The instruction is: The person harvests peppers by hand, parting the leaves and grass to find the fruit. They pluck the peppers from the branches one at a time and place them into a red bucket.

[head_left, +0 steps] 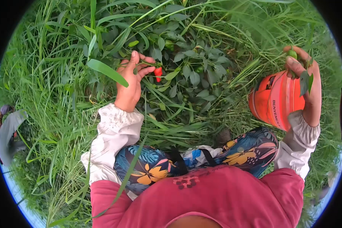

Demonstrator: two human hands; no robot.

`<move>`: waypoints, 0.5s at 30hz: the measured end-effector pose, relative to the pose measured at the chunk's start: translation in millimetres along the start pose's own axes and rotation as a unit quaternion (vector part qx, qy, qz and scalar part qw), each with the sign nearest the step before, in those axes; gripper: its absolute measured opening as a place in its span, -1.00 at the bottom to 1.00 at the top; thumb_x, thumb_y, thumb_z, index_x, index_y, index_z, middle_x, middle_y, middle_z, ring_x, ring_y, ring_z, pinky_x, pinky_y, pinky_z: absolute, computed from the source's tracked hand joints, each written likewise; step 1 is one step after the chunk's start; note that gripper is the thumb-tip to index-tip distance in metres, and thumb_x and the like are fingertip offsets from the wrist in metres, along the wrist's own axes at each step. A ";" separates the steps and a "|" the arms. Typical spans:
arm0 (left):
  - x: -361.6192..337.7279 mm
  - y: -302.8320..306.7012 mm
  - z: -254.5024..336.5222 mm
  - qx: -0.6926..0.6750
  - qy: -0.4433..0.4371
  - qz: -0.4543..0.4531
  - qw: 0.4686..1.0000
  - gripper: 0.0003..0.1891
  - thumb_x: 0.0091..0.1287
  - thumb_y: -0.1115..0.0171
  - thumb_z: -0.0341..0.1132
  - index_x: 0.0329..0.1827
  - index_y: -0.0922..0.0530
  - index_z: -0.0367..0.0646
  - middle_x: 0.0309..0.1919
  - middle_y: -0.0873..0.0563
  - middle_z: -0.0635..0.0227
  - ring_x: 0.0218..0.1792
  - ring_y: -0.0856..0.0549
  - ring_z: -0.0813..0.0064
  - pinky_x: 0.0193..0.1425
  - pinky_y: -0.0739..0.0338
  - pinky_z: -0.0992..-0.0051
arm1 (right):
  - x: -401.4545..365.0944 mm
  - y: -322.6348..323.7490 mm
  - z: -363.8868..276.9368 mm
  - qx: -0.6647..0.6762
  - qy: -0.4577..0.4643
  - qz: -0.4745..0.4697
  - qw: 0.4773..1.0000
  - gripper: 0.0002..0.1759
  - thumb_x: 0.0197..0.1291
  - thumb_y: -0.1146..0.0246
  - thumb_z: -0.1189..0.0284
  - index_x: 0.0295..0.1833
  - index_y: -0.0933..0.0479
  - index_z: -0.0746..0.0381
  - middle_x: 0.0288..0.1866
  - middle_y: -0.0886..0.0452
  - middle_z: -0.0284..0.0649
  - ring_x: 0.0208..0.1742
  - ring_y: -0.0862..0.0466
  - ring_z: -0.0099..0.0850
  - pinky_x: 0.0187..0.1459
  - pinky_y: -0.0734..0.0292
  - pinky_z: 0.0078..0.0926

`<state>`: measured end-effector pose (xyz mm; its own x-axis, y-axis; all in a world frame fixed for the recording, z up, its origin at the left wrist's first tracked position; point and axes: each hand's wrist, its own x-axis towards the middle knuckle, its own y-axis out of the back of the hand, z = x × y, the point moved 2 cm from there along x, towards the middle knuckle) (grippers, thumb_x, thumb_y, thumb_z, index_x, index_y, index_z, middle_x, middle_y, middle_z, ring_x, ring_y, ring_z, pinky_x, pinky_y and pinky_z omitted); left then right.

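Your pink shirt (216, 197) lies nearest the head camera, filling the bottom of the view, with dark red spots on its front. Just beyond it are your flower-patterned trousers (140, 167), your knees bent and set apart, with 2 dark straps (178, 162) and a blue-and-white cloth (195, 155) between them. White sleeves (116, 131) cover both your forearms; the 1 on the left is speckled with dirt.

Your left hand (128, 81) reaches into a leafy pepper plant (195, 76). Its thumb is raised and its fingers are bent and parted; a thin green stem (155, 64) runs by them, but you cannot tell from this angle whether they pinch it. Hanging right at the fingertips is a red pepper (158, 71), still among the leaves. Above that hand, near the thumb, sits a small light-green pepper (133, 43).

Your right hand (315, 72) is well apart from the left, with thumb and fingers pressed around a green pepper (292, 54); dark leaves (304, 81) dangle beside it. You have it over the edge of an orange bucket (268, 98), which stands in the grass (64, 87) near your right knee and has lettering down its side. You cannot see its contents.
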<state>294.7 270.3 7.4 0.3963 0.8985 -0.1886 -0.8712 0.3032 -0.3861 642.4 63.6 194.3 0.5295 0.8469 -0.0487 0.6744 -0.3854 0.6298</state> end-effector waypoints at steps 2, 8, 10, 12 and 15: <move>3.2 3.9 0.0 -0.001 -0.009 0.003 1.000 -0.65 0.44 -0.16 -0.07 -0.18 -0.48 -0.26 -0.26 -0.66 0.15 -0.16 -0.71 0.28 -0.09 -0.68 0.39 | -3.7 51.3 47.0 -0.176 -0.010 0.195 0.965 -0.62 0.31 -0.29 0.27 0.14 -0.58 0.24 -0.37 -0.58 -0.45 -0.37 -0.49 -0.72 -0.35 -0.37 -0.71; 4.7 4.8 1.3 0.045 -0.038 0.021 0.998 -0.68 0.45 -0.16 -0.09 -0.22 -0.51 -0.23 -0.28 -0.72 0.11 -0.23 -0.74 0.34 -0.15 -0.64 0.46 | -17.4 179.3 202.2 -0.550 -0.214 0.077 0.804 -0.36 0.14 -0.35 0.26 0.32 -0.42 0.25 0.07 -0.66 -0.03 0.11 -0.64 -0.13 0.06 -0.52 -0.23; 4.2 5.3 0.4 0.049 -0.035 0.025 0.998 -0.66 0.44 -0.16 -0.06 -0.21 -0.51 -0.21 -0.26 -0.72 0.12 -0.20 -0.73 0.33 -0.11 -0.63 0.43 | -16.4 183.9 208.3 -0.583 -0.130 0.051 0.801 -0.42 0.15 -0.32 0.27 0.30 -0.44 0.19 0.13 -0.61 -0.02 0.15 -0.62 -0.17 0.09 -0.51 -0.25; 5.0 5.3 -0.3 0.053 -0.031 0.020 0.998 -0.66 0.44 -0.16 -0.05 -0.20 -0.51 -0.21 -0.26 -0.72 0.12 -0.19 -0.73 0.32 -0.09 -0.63 0.42 | -9.1 144.8 151.9 -0.576 -0.050 0.100 0.810 -0.49 0.18 -0.29 0.33 0.26 -0.47 0.14 0.17 -0.60 -0.07 0.16 -0.62 -0.21 0.10 -0.52 -0.27; 7.3 2.8 -0.6 0.062 -0.020 0.013 0.998 -0.65 0.44 -0.16 -0.04 -0.18 -0.51 -0.20 -0.25 -0.72 0.13 -0.17 -0.72 0.31 -0.04 -0.60 0.39 | 2.4 0.0 24.6 -0.236 0.174 0.143 0.945 -0.79 0.29 -0.25 0.38 -0.04 -0.61 0.26 -0.24 -0.68 -0.22 -0.31 -0.61 -0.51 -0.23 -0.50 -0.57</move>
<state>295.3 277.5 4.4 0.3635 0.9178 -0.1598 -0.9112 0.3146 -0.2658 656.3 56.6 175.1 0.3981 0.8341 0.3819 0.1812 -0.4796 0.8586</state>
